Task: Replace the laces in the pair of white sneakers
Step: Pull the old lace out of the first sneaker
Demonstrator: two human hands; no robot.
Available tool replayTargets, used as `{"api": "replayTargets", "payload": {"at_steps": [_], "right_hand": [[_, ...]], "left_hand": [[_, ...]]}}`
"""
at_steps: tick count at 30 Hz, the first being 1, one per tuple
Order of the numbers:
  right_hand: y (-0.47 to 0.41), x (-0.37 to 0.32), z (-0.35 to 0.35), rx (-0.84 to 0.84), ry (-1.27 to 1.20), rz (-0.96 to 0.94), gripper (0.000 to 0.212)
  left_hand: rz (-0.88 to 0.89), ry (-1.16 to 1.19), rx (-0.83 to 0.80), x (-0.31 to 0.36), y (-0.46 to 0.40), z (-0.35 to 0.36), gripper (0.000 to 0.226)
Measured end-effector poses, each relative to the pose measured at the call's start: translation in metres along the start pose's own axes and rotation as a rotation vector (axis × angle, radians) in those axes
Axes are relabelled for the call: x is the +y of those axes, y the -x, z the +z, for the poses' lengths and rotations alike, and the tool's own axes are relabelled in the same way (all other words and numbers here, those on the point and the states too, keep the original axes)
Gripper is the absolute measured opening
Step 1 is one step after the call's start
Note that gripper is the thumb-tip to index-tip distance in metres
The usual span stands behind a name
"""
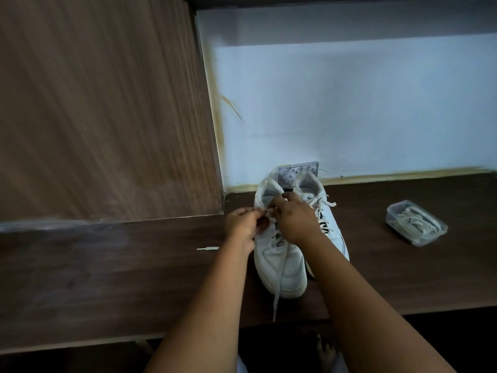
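Both hands are working at the top of the nearer white leather sneaker [279, 262], which is sitting on the dark wood-grain desk [107, 278] close to its back edge, right where the pale blue wall meets the desk. That sneaker's long axis is running front to back across the desk, toe pointing toward the near edge, heel toward the wall. The left hand [243, 220] is curling its fingers in and pinching something small at the upper eyelets; it looks like the white flat lace [277, 292], though the exact grip is blurred. The right hand [294, 220] is bending over the tongue, its fingers curled down onto the lacing, and I cannot tell precisely what it has hold of. One loose end of that lace is trailing down over the toe and hanging past the desk's near edge.

The second white sneaker [329, 227] is standing just beside the first, on its right, touching it and lying parallel, toe also toward the near edge, its own lace ends splaying out near the collar. Behind the heels a printed card [298, 170] is leaning against the wall. Toward the right end of the desk a clear plastic lidded box [416, 223] is holding a bundle of off-white laces. Left of the hands, a small white stick-like piece [207, 248] is lying on the desk.
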State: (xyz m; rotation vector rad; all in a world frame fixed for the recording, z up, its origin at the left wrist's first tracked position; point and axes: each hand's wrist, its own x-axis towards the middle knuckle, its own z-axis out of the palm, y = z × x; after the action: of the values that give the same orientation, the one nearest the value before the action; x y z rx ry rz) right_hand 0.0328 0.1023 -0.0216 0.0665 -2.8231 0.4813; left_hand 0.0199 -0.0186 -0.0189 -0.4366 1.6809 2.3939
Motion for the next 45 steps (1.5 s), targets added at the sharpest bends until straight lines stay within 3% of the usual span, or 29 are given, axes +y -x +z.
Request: {"api": "replayTargets", "payload": {"at_steps": [9,10,14,15,17,20,22,26,28,30,33,34,35,38,40,43,45], "right_hand": [[-0.001,-0.008,0.014,0.093,-0.254,0.211,0.018],[-0.001,-0.011,0.012,0.068,-0.385,0.271,0.018],[0.000,-0.011,-0.010,0.008,-1.419,0.575,0.027],[0.001,-0.009,-0.014,-0.032,-1.515,0.583,0.028],[0.001,-0.008,-0.016,-0.041,-1.382,0.519,0.030],[-0.003,-0.005,-0.008,0.094,-0.693,0.295,0.029],[-0.004,0.002,0.005,0.090,-0.334,0.123,0.033],[-0.004,-0.003,0.009,0.074,-0.082,0.120,0.025],[-0.004,-0.008,0.005,0.063,-0.032,0.147,0.023],[-0.010,-0.005,0.006,0.078,-0.166,0.233,0.023],[-0.020,-0.004,-0.014,0.261,-0.888,0.538,0.029],[-0.022,-0.003,-0.019,0.299,-1.049,0.592,0.028],[-0.022,-0.001,-0.023,0.304,-1.061,0.595,0.027],[-0.015,0.003,-0.018,0.302,-0.475,0.290,0.023],[-0.008,-0.003,-0.011,0.222,-0.218,0.134,0.027],[-0.003,-0.014,-0.006,0.066,0.002,0.069,0.037],[-0.002,-0.016,-0.004,0.036,-0.010,0.134,0.032]], "left_hand": [[0.029,-0.059,0.018,0.002,0.001,-0.001,0.018],[0.039,-0.079,0.031,0.003,0.000,-0.001,0.018],[0.053,-0.134,0.038,0.002,-0.002,-0.001,0.015],[0.044,-0.136,0.038,0.003,-0.002,-0.001,0.014],[0.030,-0.121,0.028,0.003,-0.003,-0.001,0.012],[0.011,-0.104,0.020,0.003,0.000,-0.003,0.008],[-0.023,-0.103,-0.001,0.004,0.003,-0.004,0.007],[-0.027,-0.112,-0.027,0.004,0.001,-0.005,0.007],[-0.018,-0.138,-0.011,0.005,0.002,-0.004,0.006],[-0.008,-0.136,0.000,0.006,0.001,-0.004,0.010],[-0.011,-0.162,0.000,0.007,0.003,-0.005,0.017],[-0.010,-0.163,0.003,0.007,0.003,-0.005,0.022],[-0.007,-0.161,0.004,0.007,0.003,-0.005,0.025],[-0.007,-0.170,-0.004,0.008,0.004,-0.004,0.027],[-0.008,-0.189,-0.011,0.008,0.004,-0.004,0.023],[0.012,-0.190,-0.012,0.008,0.005,-0.003,0.007],[0.019,-0.180,-0.015,0.006,0.004,-0.003,0.013]]}}
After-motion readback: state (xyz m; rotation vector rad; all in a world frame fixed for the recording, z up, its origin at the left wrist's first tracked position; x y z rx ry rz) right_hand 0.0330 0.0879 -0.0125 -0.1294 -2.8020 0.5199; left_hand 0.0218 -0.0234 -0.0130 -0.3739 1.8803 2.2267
